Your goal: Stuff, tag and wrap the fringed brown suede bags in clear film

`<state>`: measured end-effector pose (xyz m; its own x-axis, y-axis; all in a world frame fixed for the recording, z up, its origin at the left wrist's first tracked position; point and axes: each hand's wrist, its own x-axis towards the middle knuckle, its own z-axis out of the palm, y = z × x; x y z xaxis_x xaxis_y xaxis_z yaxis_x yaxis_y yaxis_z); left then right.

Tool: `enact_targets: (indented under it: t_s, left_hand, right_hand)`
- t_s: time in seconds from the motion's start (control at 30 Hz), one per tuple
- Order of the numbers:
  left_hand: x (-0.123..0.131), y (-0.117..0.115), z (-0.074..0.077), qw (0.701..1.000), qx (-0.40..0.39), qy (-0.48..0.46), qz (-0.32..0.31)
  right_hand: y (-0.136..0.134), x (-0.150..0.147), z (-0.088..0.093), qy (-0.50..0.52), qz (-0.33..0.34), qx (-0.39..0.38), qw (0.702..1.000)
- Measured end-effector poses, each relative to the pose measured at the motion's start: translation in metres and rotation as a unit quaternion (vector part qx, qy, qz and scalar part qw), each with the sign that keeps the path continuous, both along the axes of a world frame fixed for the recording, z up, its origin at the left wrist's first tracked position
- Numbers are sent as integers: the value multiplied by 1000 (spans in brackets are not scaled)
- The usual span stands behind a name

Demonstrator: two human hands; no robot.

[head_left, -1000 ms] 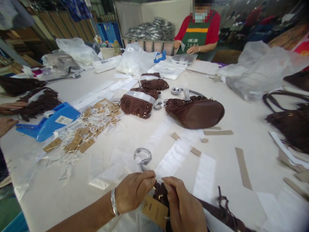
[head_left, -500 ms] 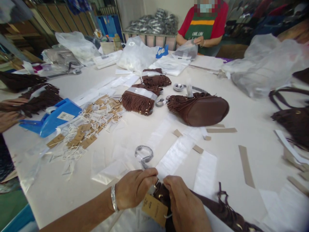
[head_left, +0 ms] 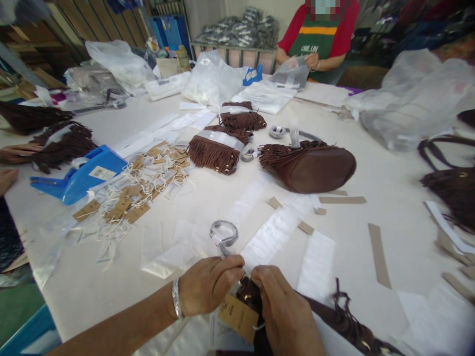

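At the near edge of the table, my left hand (head_left: 212, 286), with a silver bracelet, is closed in a pinch on the metal clip of a bag strap. The strap's wrapped coil (head_left: 223, 233) lies just beyond its fingers. My right hand (head_left: 287, 311) is closed on a dark brown bag (head_left: 264, 341), close to a gold eyelet. From the bag hangs a tan paper tag (head_left: 238, 316) on a white string, between my two hands. Brown fringe (head_left: 347, 316) with gold fittings stretches out to the right. My hands hide much of the bag.
A heap of tan tags (head_left: 137, 195) lies left beside a blue tape dispenser (head_left: 83, 175). Fringed bags (head_left: 215, 151) and a larger brown bag (head_left: 315, 168) stand ahead. Cardboard strips (head_left: 379, 254) lie right. A co-worker (head_left: 319, 44) handles plastic at the far side; another person's hand (head_left: 20, 152) is left.
The view has tilted slightly. My two hands keep their grip at nearly the same place. At the left, the other person's hands have drawn apart, one back toward the edge.
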<state>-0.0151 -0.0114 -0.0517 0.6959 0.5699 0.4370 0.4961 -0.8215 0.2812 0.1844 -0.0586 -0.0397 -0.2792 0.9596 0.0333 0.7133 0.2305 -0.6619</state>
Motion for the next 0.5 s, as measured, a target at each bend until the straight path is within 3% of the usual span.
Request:
enact_targets:
  t_s: [0.5]
  left_hand:
    - [4,-2,-13,999,-37,-24,12]
  right_hand:
    - [4,1,3,42,-1,9,999]
